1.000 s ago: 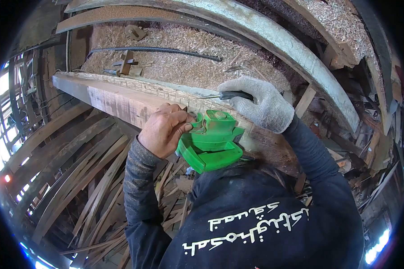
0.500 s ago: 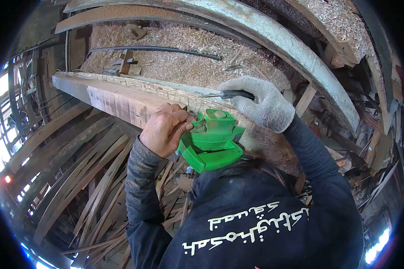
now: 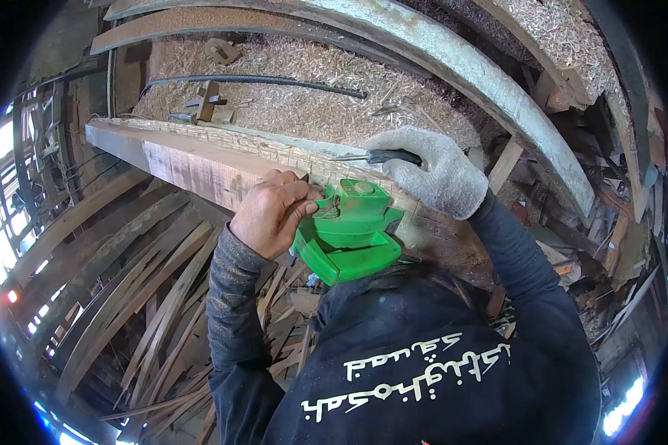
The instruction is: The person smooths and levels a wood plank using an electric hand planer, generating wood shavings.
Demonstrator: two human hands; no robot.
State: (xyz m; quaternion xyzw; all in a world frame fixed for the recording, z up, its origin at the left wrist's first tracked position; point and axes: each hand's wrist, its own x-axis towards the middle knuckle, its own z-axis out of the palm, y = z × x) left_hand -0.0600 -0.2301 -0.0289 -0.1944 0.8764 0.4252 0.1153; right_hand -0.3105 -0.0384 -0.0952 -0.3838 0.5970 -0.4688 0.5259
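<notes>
My right hand (image 3: 441,174), in a pale knitted glove, is closed around the black handle of a screwdriver (image 3: 386,156). Its thin metal shaft points left over the rough-cut upper edge of a long timber beam (image 3: 208,167). Bare, with fingers bent and pinched together, my left hand (image 3: 271,211) grips the left side of a green power tool (image 3: 352,219). The tool overlaps the near side of the beam, close in front of my chest. What lies between the left fingertips is partly hidden.
Behind the beam, wood shavings (image 3: 289,111) cover the ground, with a black ribbed rod (image 3: 260,80) and a wooden hand tool (image 3: 208,101) lying there. A curved pale timber (image 3: 460,67) arches across the back right. Curved planks (image 3: 141,297) fill the lower left.
</notes>
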